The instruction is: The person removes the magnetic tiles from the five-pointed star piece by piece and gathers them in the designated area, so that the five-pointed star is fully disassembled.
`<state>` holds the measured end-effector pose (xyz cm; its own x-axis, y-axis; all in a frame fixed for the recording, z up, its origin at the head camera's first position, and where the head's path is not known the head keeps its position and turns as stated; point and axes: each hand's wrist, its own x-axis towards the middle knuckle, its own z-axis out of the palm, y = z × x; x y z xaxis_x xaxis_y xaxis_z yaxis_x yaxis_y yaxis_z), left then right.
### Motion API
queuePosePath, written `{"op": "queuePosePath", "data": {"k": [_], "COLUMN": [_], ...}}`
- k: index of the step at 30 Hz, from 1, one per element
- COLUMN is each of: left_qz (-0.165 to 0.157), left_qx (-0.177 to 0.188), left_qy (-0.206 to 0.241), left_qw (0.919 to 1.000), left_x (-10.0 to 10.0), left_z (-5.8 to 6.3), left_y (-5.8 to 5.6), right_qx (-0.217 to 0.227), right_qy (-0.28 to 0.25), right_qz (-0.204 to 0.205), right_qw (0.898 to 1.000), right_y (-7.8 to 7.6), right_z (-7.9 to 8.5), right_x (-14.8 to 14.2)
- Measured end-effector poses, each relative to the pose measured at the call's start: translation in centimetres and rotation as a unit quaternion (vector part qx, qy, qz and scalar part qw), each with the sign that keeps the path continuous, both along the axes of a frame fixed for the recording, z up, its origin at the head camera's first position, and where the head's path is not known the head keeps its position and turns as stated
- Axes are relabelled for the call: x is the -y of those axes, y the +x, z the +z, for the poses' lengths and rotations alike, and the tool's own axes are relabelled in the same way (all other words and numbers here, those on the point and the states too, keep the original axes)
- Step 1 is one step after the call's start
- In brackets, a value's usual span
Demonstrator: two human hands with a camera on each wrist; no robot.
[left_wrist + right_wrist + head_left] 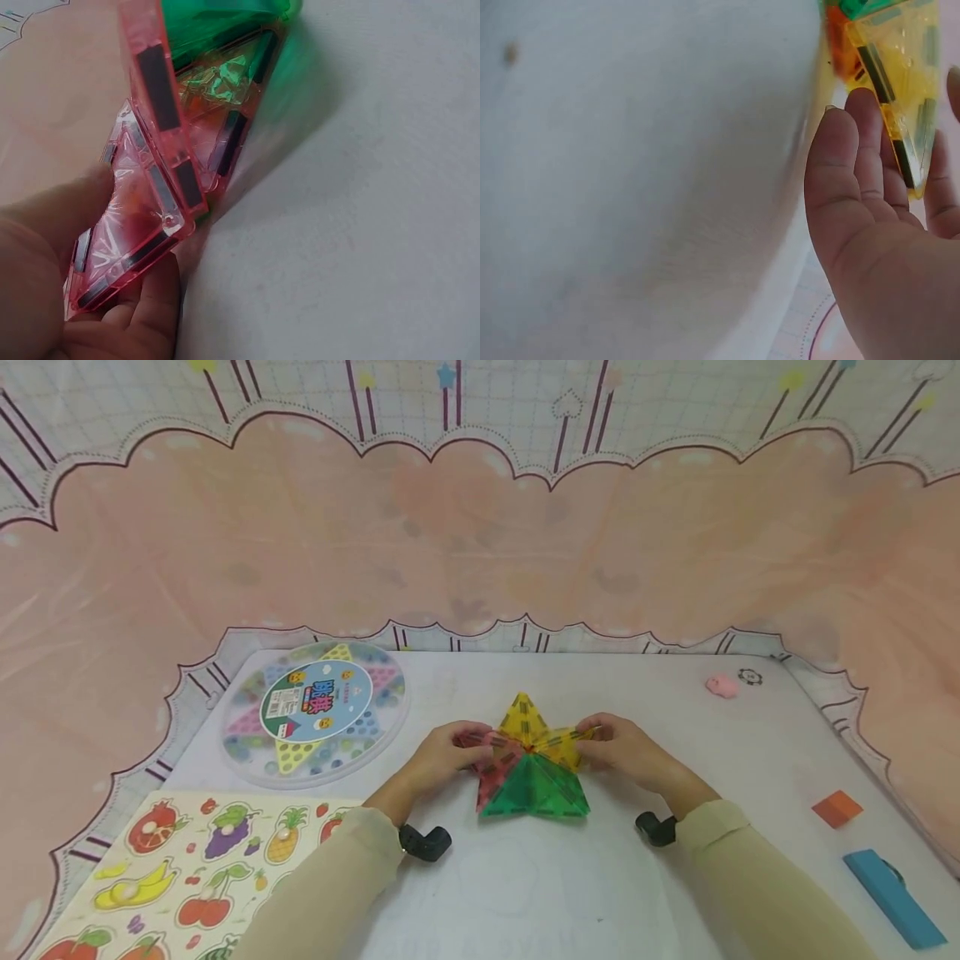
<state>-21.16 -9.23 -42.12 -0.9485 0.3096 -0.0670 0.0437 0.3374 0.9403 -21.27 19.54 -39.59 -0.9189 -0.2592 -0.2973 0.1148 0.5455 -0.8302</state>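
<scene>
A star-shaped build of translucent magnetic tiles stands mid-table in the head view. Its points are a green tile (551, 789), a red tile (497, 774) and a yellow tile (522, 717). My left hand (438, 756) pinches the red magnetic tile (124, 217) at the build's left point, thumb on one face and fingers beneath. On the other side, my right hand (626, 752) holds the yellow magnetic tile (907, 82) of the right point between thumb and fingers. Dark magnet strips show along the tile edges. The build's underside is mostly hidden.
A round Chinese checkers box (382, 739) lies at the back left, above a fruit picture board (168, 835). To the right are a pink figure (722, 686), a small black-and-white ring (749, 677), an orange square (837, 809) and a blue block (892, 897).
</scene>
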Motion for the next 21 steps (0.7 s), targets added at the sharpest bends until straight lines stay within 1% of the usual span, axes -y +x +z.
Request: {"op": "queuePosePath", "data": {"k": [6,11,13,16,19,21], "left_qz": [0.002,0.003,-0.001,-0.010,-0.014,-0.015], "left_qx": [0.010,0.011,0.010,0.014,0.013,0.010], "left_qy": [0.022,0.033,0.040,0.050,0.044,0.036], "left_qw": [0.9997,0.9994,0.9992,0.9986,0.9989,0.9992], "left_x": [-0.3,-0.4,-0.4,-0.4,-0.5,-0.5], "left_z": [0.0,0.1,0.5,1.4,2.4,2.5], "left_y": [0.1,0.2,0.4,0.9,1.4,1.5], "right_qx": [-0.019,-0.024,-0.024,-0.029,-0.036,-0.037], "right_qy": [0.000,0.005,0.010,0.015,0.019,0.021], "right_qz": [0.000,0.001,0.003,0.010,0.024,0.033], "right_qw": [1.000,1.000,1.000,0.999,0.999,0.999], "right_y": [-0.1,-0.1,-0.2,-0.2,0.0,0.0], "right_z": [-0.4,-0.4,-0.5,-0.5,-0.6,-0.6], "right_x": [-0.3,-0.6,-0.7,-0.8,-1.1,-1.3]}}
